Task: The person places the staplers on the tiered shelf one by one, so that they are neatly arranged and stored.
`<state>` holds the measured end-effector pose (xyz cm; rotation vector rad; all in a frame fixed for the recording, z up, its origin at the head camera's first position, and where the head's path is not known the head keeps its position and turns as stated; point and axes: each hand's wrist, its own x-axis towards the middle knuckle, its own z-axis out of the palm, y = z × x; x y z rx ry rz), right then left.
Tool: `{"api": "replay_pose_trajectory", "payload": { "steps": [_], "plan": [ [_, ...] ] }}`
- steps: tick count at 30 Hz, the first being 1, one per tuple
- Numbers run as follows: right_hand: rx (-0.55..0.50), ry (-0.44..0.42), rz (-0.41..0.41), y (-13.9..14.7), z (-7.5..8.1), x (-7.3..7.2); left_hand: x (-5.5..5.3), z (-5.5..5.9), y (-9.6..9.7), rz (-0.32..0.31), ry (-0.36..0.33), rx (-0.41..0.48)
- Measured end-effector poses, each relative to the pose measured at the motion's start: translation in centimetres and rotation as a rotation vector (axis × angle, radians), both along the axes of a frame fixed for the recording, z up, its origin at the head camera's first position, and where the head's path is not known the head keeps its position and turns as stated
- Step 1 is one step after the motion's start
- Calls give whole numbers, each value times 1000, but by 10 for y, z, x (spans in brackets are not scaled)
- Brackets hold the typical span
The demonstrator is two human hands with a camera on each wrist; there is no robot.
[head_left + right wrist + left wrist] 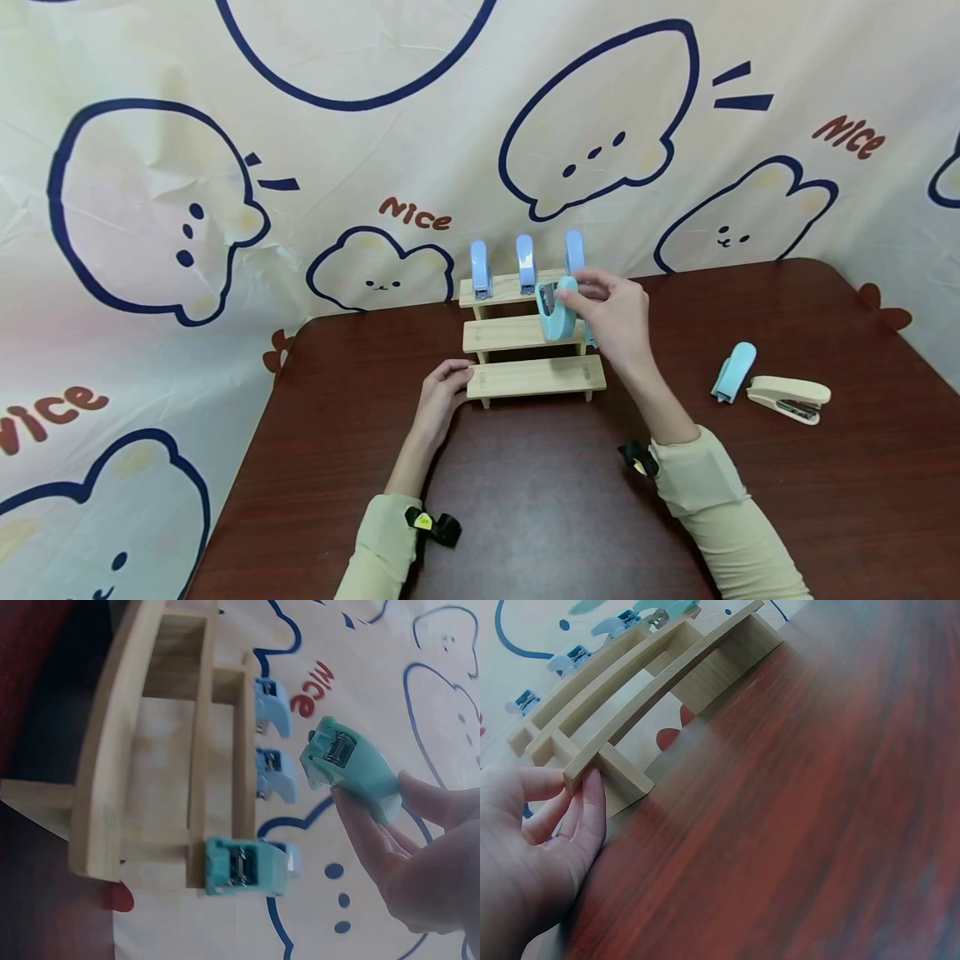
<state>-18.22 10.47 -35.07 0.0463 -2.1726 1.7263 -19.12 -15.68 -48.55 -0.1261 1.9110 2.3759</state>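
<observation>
A three-tier wooden stand (536,377) stands near the back of the table. My left hand (547,840) pinches the left end of its lowest step between thumb and fingers. In my right hand (613,315), a teal stapler (360,765) is gripped by its rounded end, held up over the middle step in the head view. Another teal stapler (247,867) sits at the right end of the middle step, mostly hidden by my right hand in the head view. Three blue staplers, among them a left one (481,269) and a middle one (526,263), stand along the top step.
To the right on the brown table (540,517) lie a light-blue stapler (734,372) and a cream stapler (789,398), close together. Behind the stand hangs a cloth (360,183) with cartoon bears, meeting the table's back edge.
</observation>
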Motion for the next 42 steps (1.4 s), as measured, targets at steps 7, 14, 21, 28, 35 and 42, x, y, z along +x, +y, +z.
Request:
{"api": "replay_pose_trajectory", "payload": {
  "steps": [7,14,21,28,35,42],
  "plan": [
    [102,34,-36,-14,-11,-2,-1,0,1,0,-1,4],
    [219,72,-61,-21,-25,-8,0,-1,0,-1,5,18],
    [279,71,-64,-29,-32,-10,0,-1,0,-1,-3,9],
    [304,60,-19,-32,-36,-13,-1,-1,0,-7,6,10],
    [315,20,6,-33,-35,-13,-1,1,0,-3,5,1],
    [380,-2,7,-34,-37,-13,0,1,0,-8,-1,-4]
  ]
}}
